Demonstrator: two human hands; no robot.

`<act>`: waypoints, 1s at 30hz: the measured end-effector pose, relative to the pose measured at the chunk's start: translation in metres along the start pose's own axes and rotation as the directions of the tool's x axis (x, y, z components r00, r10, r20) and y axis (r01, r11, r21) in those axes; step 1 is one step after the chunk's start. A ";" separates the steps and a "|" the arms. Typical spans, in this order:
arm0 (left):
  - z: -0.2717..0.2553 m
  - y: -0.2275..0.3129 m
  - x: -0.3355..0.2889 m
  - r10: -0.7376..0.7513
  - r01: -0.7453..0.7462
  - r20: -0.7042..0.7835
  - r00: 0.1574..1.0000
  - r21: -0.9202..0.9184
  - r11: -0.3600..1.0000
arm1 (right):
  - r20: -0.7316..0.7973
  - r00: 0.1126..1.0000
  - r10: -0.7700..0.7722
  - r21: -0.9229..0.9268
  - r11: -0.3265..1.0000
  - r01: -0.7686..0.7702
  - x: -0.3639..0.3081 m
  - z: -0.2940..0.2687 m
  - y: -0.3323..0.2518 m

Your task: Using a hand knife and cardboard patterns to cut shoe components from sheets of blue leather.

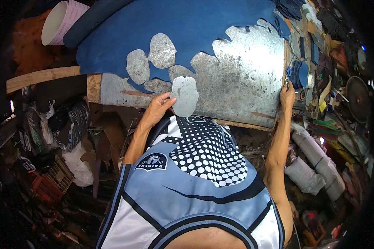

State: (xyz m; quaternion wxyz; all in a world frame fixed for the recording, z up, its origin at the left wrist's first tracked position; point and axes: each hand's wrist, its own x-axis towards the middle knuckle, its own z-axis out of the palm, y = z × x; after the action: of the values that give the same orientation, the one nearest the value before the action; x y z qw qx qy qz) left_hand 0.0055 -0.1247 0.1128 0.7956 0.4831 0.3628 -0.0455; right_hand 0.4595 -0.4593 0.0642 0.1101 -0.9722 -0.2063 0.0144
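My left hand (161, 106) pinches the edge of a flat grey template (185, 97) with a rounded, slightly waisted outline, held over the near edge of a metal-topped board (241, 87). A large blue sheet of leather or similar material (187, 20) covers the far part of that board. Its near side is cut away in curves, and rounded holes show the metal beneath. My right hand (287, 95) is at the board's right edge, closed around a small tool with a brass-coloured part, whose kind I cannot make out. Just beyond it lie blue cut pieces (300, 74).
A white roll (60, 23) stands at the far left beside a wooden strip (43, 78). Scraps and offcuts crowd the right side, with a round disc (358, 99) and wrapped rolls (318, 162). Dark bags (75, 124) and a crate (58, 176) sit lower left.
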 end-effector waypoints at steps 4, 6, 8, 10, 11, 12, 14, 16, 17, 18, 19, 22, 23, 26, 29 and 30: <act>-0.004 -0.010 0.003 0.056 -0.057 -0.007 0.998 -0.021 0.998 | 0.159 0.980 0.120 0.045 0.991 -0.128 0.001 0.006 0.000; -0.006 -0.007 -0.002 0.069 -0.070 -0.015 0.998 -0.077 0.995 | 0.121 0.991 0.051 -0.027 0.998 -0.048 0.001 0.001 -0.002; -0.014 -0.004 -0.002 0.071 -0.072 -0.010 0.997 -0.050 0.996 | 0.011 1.000 -0.009 0.001 1.000 0.009 0.001 -0.010 -0.007; -0.020 0.002 -0.006 0.106 -0.107 -0.035 0.994 -0.025 0.994 | -0.188 0.980 -0.059 0.134 0.987 0.085 -0.005 -0.023 -0.036; -0.024 0.008 -0.006 0.104 -0.105 -0.025 0.994 -0.028 0.994 | -0.256 0.966 -0.040 0.196 0.976 0.092 -0.008 -0.031 -0.039; -0.033 0.013 -0.005 0.096 -0.097 -0.068 0.993 -0.008 0.995 | -0.171 0.978 0.121 0.466 0.884 -0.028 -0.011 -0.037 -0.042; -0.059 0.011 -0.012 0.119 -0.132 -0.192 0.974 -0.053 0.990 | 0.066 0.974 0.219 0.807 0.562 -0.181 -0.015 -0.040 -0.090; -0.087 -0.009 -0.011 0.290 -0.243 -0.532 0.796 0.158 0.957 | 0.252 0.964 0.082 0.921 0.284 -0.265 -0.036 -0.036 -0.141; -0.099 -0.003 -0.010 0.233 -0.281 -0.432 0.872 -0.049 0.959 | 0.427 0.902 0.057 0.884 0.184 -0.430 -0.055 -0.035 -0.160; -0.109 -0.002 -0.022 0.137 -0.245 -0.532 0.835 -0.138 0.960 | 0.540 0.839 0.061 0.811 0.229 -0.539 -0.072 -0.030 -0.210; -0.106 0.009 -0.027 0.161 -0.306 -0.521 0.838 -0.205 0.930 | 0.670 0.742 -0.020 0.717 0.277 -0.640 -0.082 -0.047 -0.250; -0.090 0.024 -0.016 0.166 -0.287 -0.473 0.865 -0.197 0.937 | 0.774 0.596 -0.211 0.631 0.322 -0.706 -0.110 -0.034 -0.295; -0.074 0.030 -0.011 0.170 -0.281 -0.445 0.879 -0.198 0.939 | 0.761 0.589 -0.273 0.648 0.369 -0.666 -0.116 -0.036 -0.306; -0.032 0.033 0.014 0.216 -0.245 -0.234 0.948 -0.101 0.964 | 0.690 0.629 -0.358 0.722 0.403 -0.562 -0.123 -0.021 -0.320; 0.014 0.041 0.028 0.226 -0.230 -0.128 0.966 -0.022 0.973 | 0.675 0.657 -0.336 0.734 0.391 -0.555 -0.113 -0.025 -0.312; 0.016 0.038 0.030 0.229 -0.234 -0.129 0.965 -0.022 0.972 | 0.690 0.666 -0.284 0.719 0.376 -0.584 -0.109 -0.028 -0.307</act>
State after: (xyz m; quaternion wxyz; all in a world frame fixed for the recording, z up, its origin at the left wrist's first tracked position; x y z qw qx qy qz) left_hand 0.0517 -0.1094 0.1263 0.7798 0.5093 0.3539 0.0850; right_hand 0.2401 -0.2356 0.1568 0.5308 -0.6640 -0.0860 0.5196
